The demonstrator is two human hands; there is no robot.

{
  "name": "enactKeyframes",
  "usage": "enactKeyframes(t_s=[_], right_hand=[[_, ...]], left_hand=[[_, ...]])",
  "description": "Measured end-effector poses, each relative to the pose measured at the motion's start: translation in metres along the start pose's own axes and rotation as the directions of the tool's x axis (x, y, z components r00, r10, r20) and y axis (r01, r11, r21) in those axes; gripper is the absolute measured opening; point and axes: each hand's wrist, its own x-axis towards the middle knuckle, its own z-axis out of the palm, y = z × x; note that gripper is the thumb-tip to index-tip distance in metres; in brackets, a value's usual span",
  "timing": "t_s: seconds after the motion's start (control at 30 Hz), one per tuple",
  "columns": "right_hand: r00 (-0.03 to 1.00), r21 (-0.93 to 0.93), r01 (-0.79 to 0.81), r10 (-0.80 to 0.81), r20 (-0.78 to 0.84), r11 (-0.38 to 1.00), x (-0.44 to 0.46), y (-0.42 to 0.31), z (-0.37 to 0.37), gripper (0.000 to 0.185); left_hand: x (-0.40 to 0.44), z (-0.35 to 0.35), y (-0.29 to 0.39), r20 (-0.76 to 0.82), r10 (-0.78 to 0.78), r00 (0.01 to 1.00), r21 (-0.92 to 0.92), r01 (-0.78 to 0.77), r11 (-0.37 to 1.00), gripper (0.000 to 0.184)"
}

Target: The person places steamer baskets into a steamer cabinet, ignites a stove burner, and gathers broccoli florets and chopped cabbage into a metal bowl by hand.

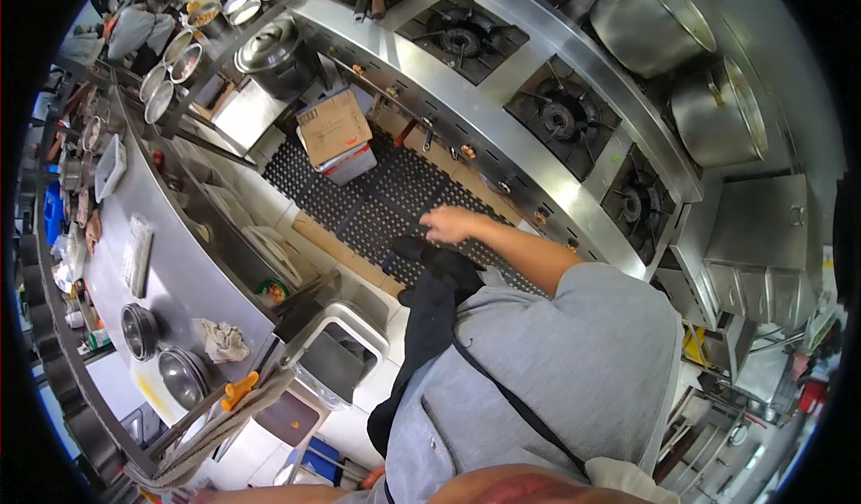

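Observation:
My right hand (448, 224) hangs above the black perforated rubber mat (359, 204), just over my dark shoes (411, 247). Its fingers are loosely bent and slightly apart, with nothing visible in them. A cardboard box (334, 127) sits on another box on the mat, beyond that hand. Only the forearm and a sliver of my left hand (199, 497) show at the bottom left edge; its fingers are cut off. Nearest that side are a grey cloth (193, 432) draped over a rail and an orange handle-like piece (239, 391) at the counter corner.
A gas range (511, 73) with burners runs along the upper right, with large steel pots (717, 114) behind. On the left, a steel counter (193, 293) carries metal bowls (183, 377) and a crumpled rag (221, 341). A lined bin (339, 356) stands beside me.

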Motion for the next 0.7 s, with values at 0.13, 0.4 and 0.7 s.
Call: enactKeyframes(t_s=[0.13, 0.4, 0.7], right_hand=[[0.939, 0.489, -0.265, 0.338, -0.064, 0.831, 0.074, 0.102, -0.002, 0.023], [0.653, 0.987, 0.096, 0.757, 0.035, -0.129, 0.206, 0.183, -0.064, 0.033], [0.2, 0.785, 0.559, 0.962, 0.183, -0.266, 0.313, 0.2, -0.064, 0.025]], left_hand=[[-0.037, 0.034, -0.001, 0.209, 0.098, 0.973, -0.283, -0.035, 0.958, 0.067], [-0.074, 0.063, -0.012, -0.235, -0.082, 0.969, 0.248, 0.141, 0.958, 0.075], [-0.112, 0.069, -0.019, -0.047, -0.063, 0.997, 0.392, 0.076, 0.917, 0.068]])
